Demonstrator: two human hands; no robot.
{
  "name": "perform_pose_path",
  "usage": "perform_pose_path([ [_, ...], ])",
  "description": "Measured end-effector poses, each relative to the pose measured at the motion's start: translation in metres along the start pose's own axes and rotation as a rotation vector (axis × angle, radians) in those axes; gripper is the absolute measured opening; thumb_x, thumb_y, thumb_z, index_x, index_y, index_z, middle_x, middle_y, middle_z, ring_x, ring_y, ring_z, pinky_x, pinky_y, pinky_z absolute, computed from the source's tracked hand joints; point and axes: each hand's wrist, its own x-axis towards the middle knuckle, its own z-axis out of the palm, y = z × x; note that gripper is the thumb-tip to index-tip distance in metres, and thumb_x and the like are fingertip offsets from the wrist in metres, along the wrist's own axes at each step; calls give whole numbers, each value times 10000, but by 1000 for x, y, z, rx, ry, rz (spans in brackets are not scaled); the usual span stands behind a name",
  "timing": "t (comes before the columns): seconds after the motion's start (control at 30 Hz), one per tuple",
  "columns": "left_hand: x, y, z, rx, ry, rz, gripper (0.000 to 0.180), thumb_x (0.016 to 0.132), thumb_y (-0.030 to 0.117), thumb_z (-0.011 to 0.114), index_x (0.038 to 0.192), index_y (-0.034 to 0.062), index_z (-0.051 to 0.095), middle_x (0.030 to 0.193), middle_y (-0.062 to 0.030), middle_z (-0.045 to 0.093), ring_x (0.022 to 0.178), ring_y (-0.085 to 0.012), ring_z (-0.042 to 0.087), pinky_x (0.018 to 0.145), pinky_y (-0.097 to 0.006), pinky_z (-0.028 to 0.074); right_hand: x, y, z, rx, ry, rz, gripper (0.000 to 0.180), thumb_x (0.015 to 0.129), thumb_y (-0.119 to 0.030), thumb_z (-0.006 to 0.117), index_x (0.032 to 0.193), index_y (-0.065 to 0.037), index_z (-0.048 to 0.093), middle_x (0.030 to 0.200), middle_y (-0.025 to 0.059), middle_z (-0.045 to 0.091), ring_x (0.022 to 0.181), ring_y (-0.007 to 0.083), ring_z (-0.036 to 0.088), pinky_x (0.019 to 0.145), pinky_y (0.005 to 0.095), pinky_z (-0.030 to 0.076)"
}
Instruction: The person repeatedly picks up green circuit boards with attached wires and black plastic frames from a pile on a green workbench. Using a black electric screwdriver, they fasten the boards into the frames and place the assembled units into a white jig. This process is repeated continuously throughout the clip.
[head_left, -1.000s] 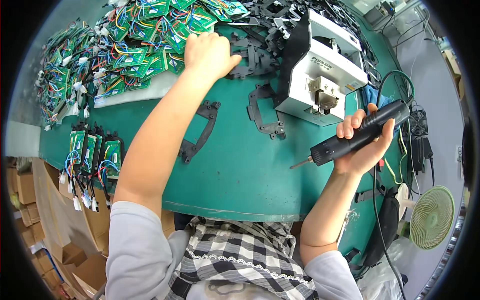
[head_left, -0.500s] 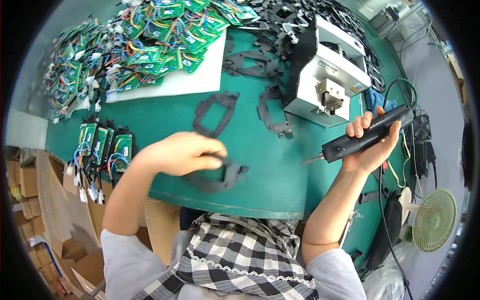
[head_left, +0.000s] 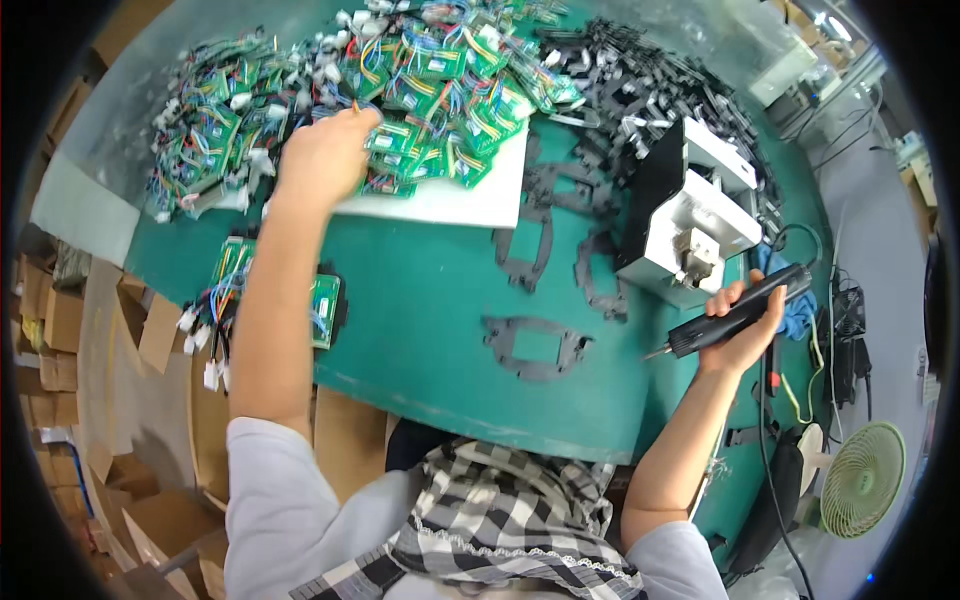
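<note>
My left hand (head_left: pixel 328 158) reaches into the heap of green circuit boards (head_left: pixel 425 100) with coloured wires, touching its near left part. Its fingers are mostly hidden, so whether it grips a board does not show. In my right hand (head_left: pixel 742 335) is a black electric screwdriver (head_left: pixel 738 318), tilted with its bit toward the lower left. A black plastic frame (head_left: pixel 537 347) lies flat on the green table in front of me. Two similar frames, a left one (head_left: pixel 525 250) and a right one (head_left: pixel 601 278), lie farther back.
A white-and-black metal device (head_left: pixel 700 215) stands at the right, before a pile of small black parts (head_left: pixel 650 75). Boards on black frames (head_left: pixel 325 312) sit at the left edge, partly behind my forearm. A green fan (head_left: pixel 865 480) is at lower right, near the screwdriver's cord.
My left hand has left the nearest black frame and moved up and left to the circuit boards. The screwdriver stays in my right hand. The whole view has shifted.
</note>
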Motion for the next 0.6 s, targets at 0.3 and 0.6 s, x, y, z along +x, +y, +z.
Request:
perform_pose_path([
  [0.3,30,-38,-15,-364,-211,111,375,695,93,744,1033,45,587,971,-124,645,951,-311,623,823,-398,488,-4,8,10,20,17,43,411,932,-479,500,1076,-94,491,648,49,486,512,166,478,486,317,407],
  [0.6,-26,40,-30,-509,141,124,258,653,104,699,874,72,570,778,-35,570,767,-186,539,750,-338,398,-8,9,11,56,-3,36,412,936,-470,502,1091,-89,476,647,54,492,505,169,492,489,326,425],
])
